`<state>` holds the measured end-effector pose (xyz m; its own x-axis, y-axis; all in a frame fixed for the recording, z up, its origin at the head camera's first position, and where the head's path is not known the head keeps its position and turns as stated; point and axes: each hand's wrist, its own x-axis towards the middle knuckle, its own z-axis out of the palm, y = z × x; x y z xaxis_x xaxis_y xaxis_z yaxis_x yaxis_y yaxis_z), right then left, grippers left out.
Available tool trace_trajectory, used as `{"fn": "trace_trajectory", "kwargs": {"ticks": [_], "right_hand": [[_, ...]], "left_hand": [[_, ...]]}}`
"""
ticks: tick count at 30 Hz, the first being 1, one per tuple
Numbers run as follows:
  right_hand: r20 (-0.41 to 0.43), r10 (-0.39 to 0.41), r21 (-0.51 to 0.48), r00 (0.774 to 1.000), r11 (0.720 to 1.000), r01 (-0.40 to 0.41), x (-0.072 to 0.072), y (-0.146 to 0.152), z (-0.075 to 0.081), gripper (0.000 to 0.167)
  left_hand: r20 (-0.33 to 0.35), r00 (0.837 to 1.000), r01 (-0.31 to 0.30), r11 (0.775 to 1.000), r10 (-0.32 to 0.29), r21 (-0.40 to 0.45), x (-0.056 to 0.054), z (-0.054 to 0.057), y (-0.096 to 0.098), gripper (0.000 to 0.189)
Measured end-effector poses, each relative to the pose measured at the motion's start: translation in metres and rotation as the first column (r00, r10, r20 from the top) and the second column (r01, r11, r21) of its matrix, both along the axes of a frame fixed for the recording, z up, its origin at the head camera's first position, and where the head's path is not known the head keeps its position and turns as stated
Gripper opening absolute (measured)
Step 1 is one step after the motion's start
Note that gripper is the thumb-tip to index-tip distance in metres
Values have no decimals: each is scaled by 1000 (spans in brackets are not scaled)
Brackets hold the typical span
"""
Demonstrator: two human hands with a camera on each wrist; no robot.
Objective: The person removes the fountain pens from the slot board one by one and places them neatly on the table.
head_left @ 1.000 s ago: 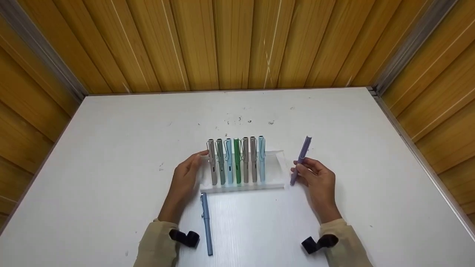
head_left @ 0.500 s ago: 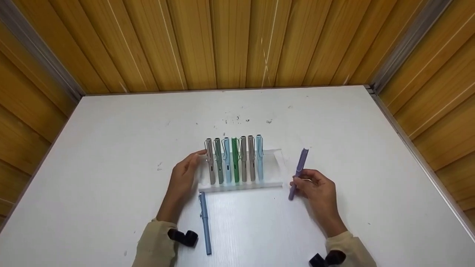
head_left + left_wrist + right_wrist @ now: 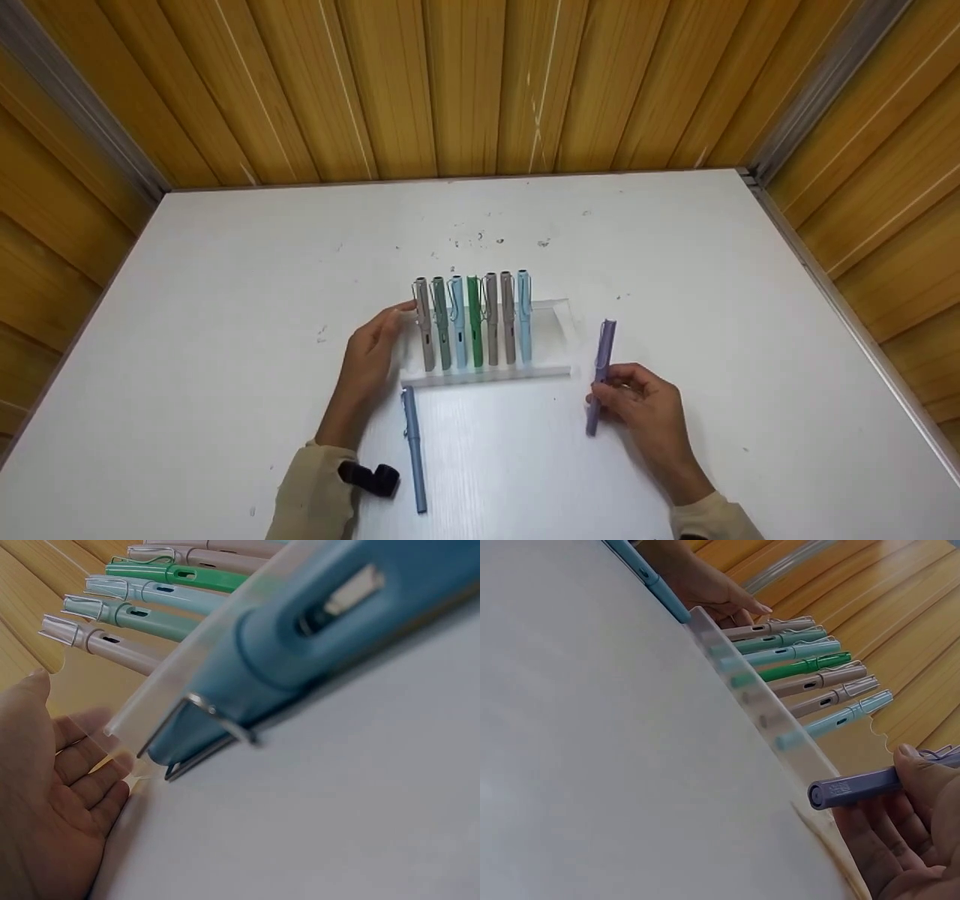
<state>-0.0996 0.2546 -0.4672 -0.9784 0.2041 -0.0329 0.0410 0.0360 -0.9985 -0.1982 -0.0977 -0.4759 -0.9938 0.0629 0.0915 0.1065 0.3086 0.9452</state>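
My left hand (image 3: 371, 349) holds the left end of a clear plastic pen stand (image 3: 555, 341); in the left wrist view its fingers (image 3: 90, 772) show through the plastic. Several capped pens lean side by side in the stand, clips up: grey-brown, grey-green, light blue and a green pen (image 3: 475, 322). To the right of the stand, my right hand (image 3: 649, 401) pinches a purple pen (image 3: 602, 367) between thumb and fingers, cap end up and tilted. In the right wrist view, the purple pen's lower end (image 3: 829, 793) points towards the stand's front.
A blue pen (image 3: 415, 457) lies on the white table (image 3: 495, 465), in front of the stand's left end and beside my left forearm. The stand's right part holds no pen. Wood-look panel walls (image 3: 465, 90) rise behind and beside the table.
My right hand has moved towards me with the purple pen, which has turned more upright in the head view. The left hand stays at the stand.
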Motion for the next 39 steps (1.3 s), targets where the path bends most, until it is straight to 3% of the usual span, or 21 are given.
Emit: {"fn": "trace_trajectory", "kwargs": {"ticks": [6, 15, 22, 30, 39], "right_hand": [[19, 6, -3, 1000, 1000, -6, -1, -10, -1, 19], [8, 73, -88, 997, 994, -72, -4, -36, -2, 17], [15, 134, -36, 991, 990, -133, -8, -66, 0, 20], [-43, 250, 6, 967, 968, -250, -15, -102, -5, 22], [-89, 317, 23, 944, 948, -316, -21, -141, -6, 19]], "left_hand": [[1, 1000, -6, 1000, 6, 10, -1, -1, -3, 46], [2, 1000, -8, 1000, 8, 16, -2, 2, -3, 46], [-20, 1000, 3, 1000, -2, 25, -2, 0, -2, 47], [-29, 1000, -3, 1000, 3, 3, -2, -2, 1, 50], [-56, 998, -5, 1000, 6, 21, -4, -3, 1, 46]]}}
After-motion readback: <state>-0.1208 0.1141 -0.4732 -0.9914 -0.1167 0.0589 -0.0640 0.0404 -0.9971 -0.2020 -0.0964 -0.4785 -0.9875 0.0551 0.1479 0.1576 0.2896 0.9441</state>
